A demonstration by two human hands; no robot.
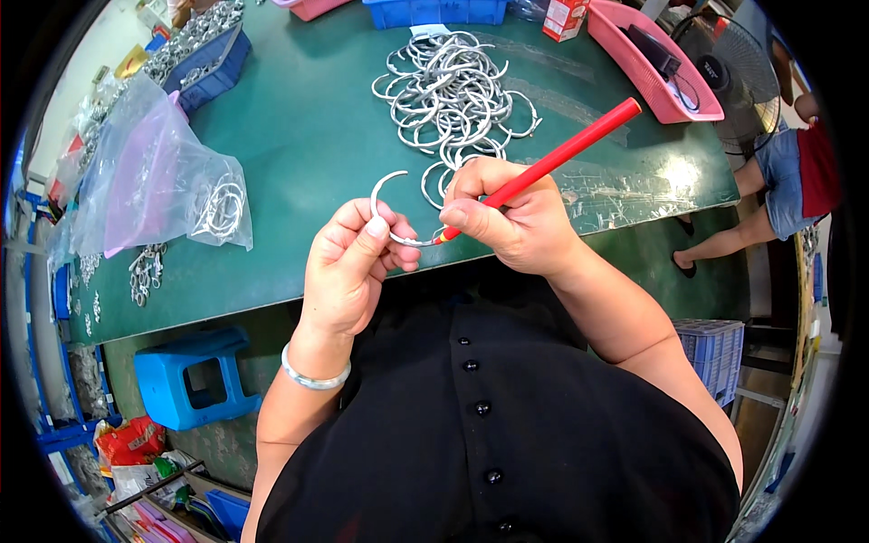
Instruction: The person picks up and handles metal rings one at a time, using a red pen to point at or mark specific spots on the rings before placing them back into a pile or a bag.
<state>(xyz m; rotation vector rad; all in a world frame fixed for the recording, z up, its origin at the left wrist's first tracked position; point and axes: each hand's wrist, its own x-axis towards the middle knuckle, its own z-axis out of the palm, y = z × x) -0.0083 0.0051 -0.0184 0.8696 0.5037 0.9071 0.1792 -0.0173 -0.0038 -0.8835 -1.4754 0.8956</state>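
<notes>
L: clear bag lies on green tabletop. Ctr: L hand, fingers pinch silvery open ring nr tabletop's near edge; ring pile lies beyond. R: R hand, fingers grip red pen-like tool, tip at ring's R end.

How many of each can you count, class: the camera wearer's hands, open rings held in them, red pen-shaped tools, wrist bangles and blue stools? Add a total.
Hands: 2 (left hand, right hand)
Held open ring: 1
Red pen-shaped tool: 1
Wrist bangle: 1
Blue stool: 1
Total: 6
</notes>
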